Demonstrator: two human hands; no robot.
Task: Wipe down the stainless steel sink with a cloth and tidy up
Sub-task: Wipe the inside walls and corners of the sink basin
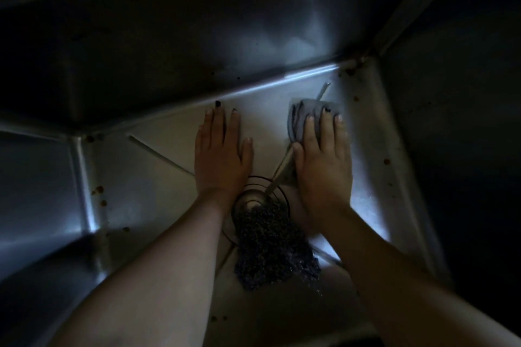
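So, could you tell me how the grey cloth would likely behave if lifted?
The grey cloth is bunched in folds under the right hand, so it would probably hang limp. It looks thin, so likely light. On the smooth steel sink floor it should slide easily.

The place is dim, and most of the view lies in deep shadow. Cold, bluish light falls in patches on the sink point(197, 45): a bright streak along the fold where its back wall meets its bottom, a hard glare low on the right side, a softer sheen at the left. Beyond the rim point(414, 3) at the upper right the room is black, too dark to make out. The upper left corner is as dark.
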